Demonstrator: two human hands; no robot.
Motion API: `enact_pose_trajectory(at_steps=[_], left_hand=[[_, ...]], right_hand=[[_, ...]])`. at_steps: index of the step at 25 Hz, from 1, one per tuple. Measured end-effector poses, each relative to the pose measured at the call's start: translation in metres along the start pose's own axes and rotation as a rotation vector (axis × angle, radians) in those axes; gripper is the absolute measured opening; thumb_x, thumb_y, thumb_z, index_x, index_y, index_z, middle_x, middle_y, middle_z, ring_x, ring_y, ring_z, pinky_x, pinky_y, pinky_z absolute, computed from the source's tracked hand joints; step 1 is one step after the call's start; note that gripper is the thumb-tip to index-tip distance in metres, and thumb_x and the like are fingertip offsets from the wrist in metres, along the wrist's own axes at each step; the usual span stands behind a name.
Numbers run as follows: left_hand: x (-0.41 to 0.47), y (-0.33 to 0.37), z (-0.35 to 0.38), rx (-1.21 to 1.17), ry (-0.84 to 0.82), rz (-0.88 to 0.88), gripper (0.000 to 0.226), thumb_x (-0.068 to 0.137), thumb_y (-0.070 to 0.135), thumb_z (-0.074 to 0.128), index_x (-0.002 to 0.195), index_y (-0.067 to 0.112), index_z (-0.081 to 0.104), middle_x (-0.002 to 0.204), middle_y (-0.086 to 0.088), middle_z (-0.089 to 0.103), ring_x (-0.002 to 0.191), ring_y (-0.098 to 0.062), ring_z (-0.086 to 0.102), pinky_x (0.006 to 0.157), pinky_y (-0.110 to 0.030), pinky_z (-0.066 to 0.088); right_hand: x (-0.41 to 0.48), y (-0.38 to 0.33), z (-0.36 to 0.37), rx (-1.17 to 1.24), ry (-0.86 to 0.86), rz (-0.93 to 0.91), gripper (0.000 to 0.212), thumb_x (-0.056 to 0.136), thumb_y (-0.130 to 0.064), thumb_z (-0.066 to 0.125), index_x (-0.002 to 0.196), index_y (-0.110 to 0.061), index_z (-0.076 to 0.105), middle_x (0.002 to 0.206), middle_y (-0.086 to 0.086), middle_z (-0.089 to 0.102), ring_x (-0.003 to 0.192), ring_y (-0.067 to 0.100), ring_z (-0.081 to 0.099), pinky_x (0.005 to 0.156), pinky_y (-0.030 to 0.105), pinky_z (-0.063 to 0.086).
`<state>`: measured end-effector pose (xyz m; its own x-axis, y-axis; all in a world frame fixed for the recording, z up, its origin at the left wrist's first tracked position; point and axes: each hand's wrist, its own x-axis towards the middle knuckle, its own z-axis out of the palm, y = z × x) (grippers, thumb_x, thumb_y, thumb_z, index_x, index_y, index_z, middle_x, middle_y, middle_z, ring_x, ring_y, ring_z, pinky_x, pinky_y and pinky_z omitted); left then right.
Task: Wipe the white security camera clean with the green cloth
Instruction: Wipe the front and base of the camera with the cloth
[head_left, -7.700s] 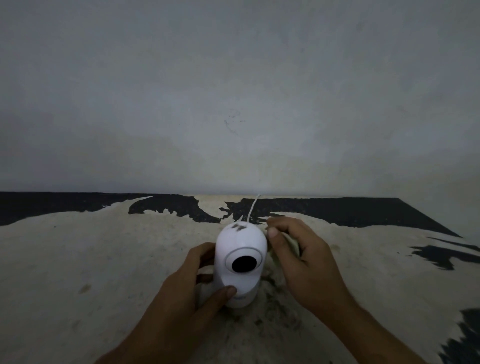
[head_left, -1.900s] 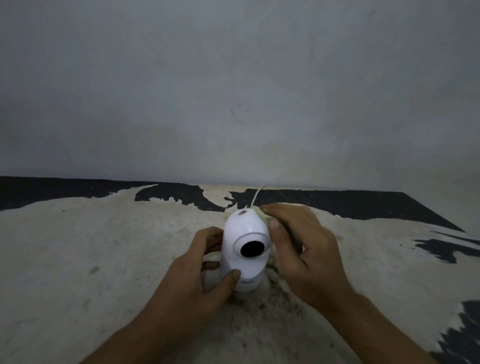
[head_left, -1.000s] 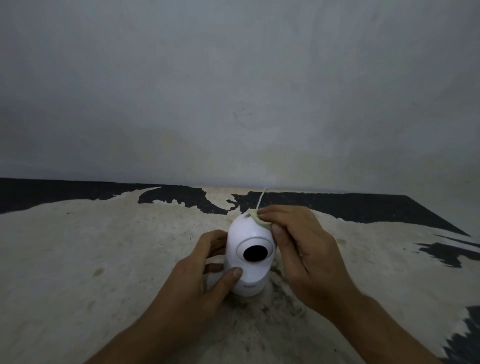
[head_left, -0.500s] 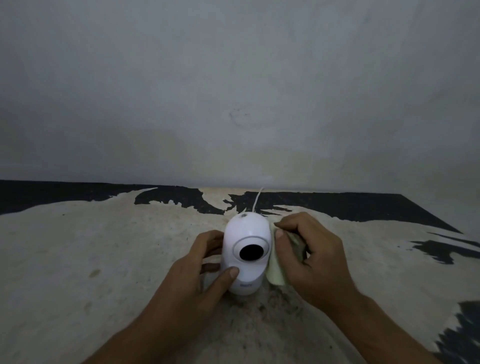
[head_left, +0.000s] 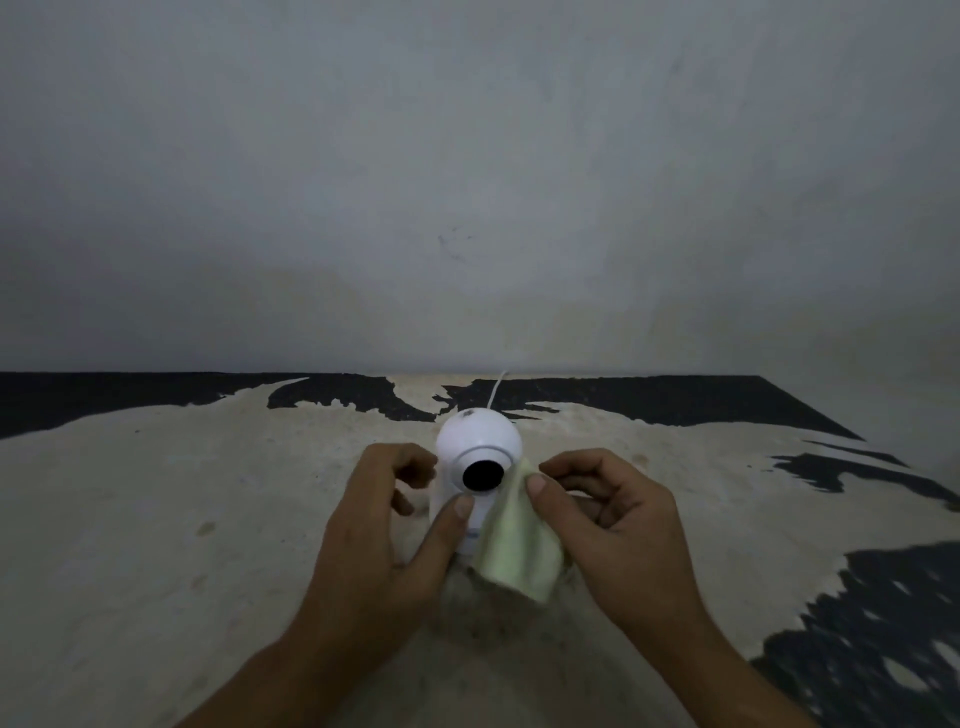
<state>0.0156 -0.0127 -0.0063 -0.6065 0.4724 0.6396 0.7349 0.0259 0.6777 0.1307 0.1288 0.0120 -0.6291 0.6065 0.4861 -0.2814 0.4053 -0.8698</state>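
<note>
The white security camera (head_left: 475, 439) stands upright on the worn surface, its dark round lens facing me. My left hand (head_left: 384, 525) grips its lower body, thumb pressed on the front just below the lens. My right hand (head_left: 613, 519) pinches the top edge of the pale green cloth (head_left: 514, 545) between thumb and fingers. The cloth hangs down against the camera's right front side and hides part of its base. A thin white cable (head_left: 496, 389) rises from behind the camera's head.
The surface (head_left: 208, 493) is beige with peeling black patches along the back and at the right (head_left: 883, 623). A plain grey wall (head_left: 467, 182) stands close behind the camera.
My right hand has come down from the camera's top to its right front side, and the cloth now hangs unfolded and lower. The left hand keeps its hold on the camera.
</note>
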Motion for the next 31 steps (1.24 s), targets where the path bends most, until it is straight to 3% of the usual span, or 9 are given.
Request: enact_pose_trajectory(at_steps=[4,8,11,16,18,21,25,28,31], left_hand=[[-0.013,0.025,0.002,-0.090,-0.130,0.059,0.036,0.075,0.049,0.062,0.105,0.031,0.057,0.095,0.017,0.063,0.090,-0.004,0.060,0.070,-0.014,0.049],[-0.011,0.021,-0.002,-0.134,-0.038,0.023,0.023,0.080,0.026,0.064,0.101,0.032,0.056,0.099,0.017,0.064,0.090,-0.001,0.063,0.072,-0.011,0.049],[-0.005,0.018,-0.007,-0.144,0.024,-0.007,0.017,0.082,0.021,0.059,0.092,0.033,0.053,0.099,0.017,0.061,0.089,-0.003,0.063,0.068,-0.010,0.049],[0.012,0.017,-0.005,-0.080,0.012,-0.007,0.017,0.083,0.020,0.049,0.092,0.025,0.062,0.097,0.017,0.063,0.088,0.001,0.059,0.067,-0.005,0.042],[0.021,0.017,-0.003,-0.069,0.025,-0.018,0.013,0.083,0.022,0.052,0.092,0.023,0.062,0.089,0.014,0.065,0.088,0.000,0.058,0.067,-0.005,0.042],[0.029,0.014,0.001,0.020,0.038,0.014,0.015,0.083,0.036,0.059,0.092,0.024,0.059,0.094,0.010,0.061,0.091,-0.006,0.057,0.073,-0.012,0.045],[0.032,-0.001,0.004,0.259,0.077,0.051,0.025,0.078,0.044,0.051,0.099,0.033,0.059,0.113,0.010,0.050,0.110,-0.009,0.042,0.086,-0.027,0.037],[0.028,-0.006,0.006,0.271,0.036,0.092,0.033,0.081,0.035,0.042,0.113,0.037,0.051,0.114,0.016,0.048,0.112,-0.004,0.041,0.094,-0.019,0.027],[0.024,-0.004,0.008,0.136,-0.032,0.075,0.036,0.081,0.035,0.039,0.116,0.034,0.049,0.113,0.013,0.050,0.108,-0.006,0.048,0.091,-0.014,0.034]], right_hand=[[-0.010,-0.011,0.012,0.076,-0.064,0.040,0.005,0.081,-0.004,0.067,0.085,-0.006,0.070,0.078,0.003,0.075,0.070,0.015,0.072,0.061,0.021,0.057],[-0.013,-0.015,0.012,0.034,-0.095,0.008,0.013,0.086,-0.003,0.062,0.090,-0.011,0.072,0.083,0.000,0.076,0.075,0.014,0.071,0.064,0.022,0.057],[-0.010,-0.009,0.008,-0.054,-0.012,-0.012,0.018,0.087,-0.006,0.061,0.091,-0.020,0.072,0.086,-0.009,0.075,0.077,0.009,0.070,0.058,0.022,0.057],[0.000,0.008,0.004,-0.210,0.150,0.034,0.019,0.088,-0.019,0.062,0.101,-0.033,0.064,0.099,-0.016,0.067,0.095,-0.004,0.060,0.068,0.022,0.056],[0.001,0.011,0.005,-0.228,0.086,0.046,0.026,0.087,-0.025,0.063,0.108,-0.040,0.059,0.110,-0.020,0.062,0.100,-0.010,0.055,0.070,0.014,0.051],[0.001,0.017,0.010,-0.238,-0.103,0.072,0.045,0.082,-0.036,0.068,0.118,-0.053,0.047,0.120,-0.035,0.053,0.110,-0.015,0.049,0.078,0.014,0.049],[0.003,0.025,0.019,-0.292,-0.222,0.091,0.078,0.068,-0.048,0.070,0.137,-0.044,0.034,0.139,-0.025,0.044,0.122,-0.002,0.046,0.099,0.025,0.046],[0.006,0.026,0.022,-0.299,-0.219,0.104,0.079,0.066,-0.049,0.073,0.134,-0.042,0.032,0.141,-0.015,0.045,0.125,0.010,0.047,0.104,0.036,0.044],[0.006,0.029,0.024,-0.325,-0.218,0.115,0.084,0.058,-0.061,0.072,0.128,-0.052,0.026,0.142,-0.012,0.044,0.123,0.018,0.050,0.105,0.044,0.043]])
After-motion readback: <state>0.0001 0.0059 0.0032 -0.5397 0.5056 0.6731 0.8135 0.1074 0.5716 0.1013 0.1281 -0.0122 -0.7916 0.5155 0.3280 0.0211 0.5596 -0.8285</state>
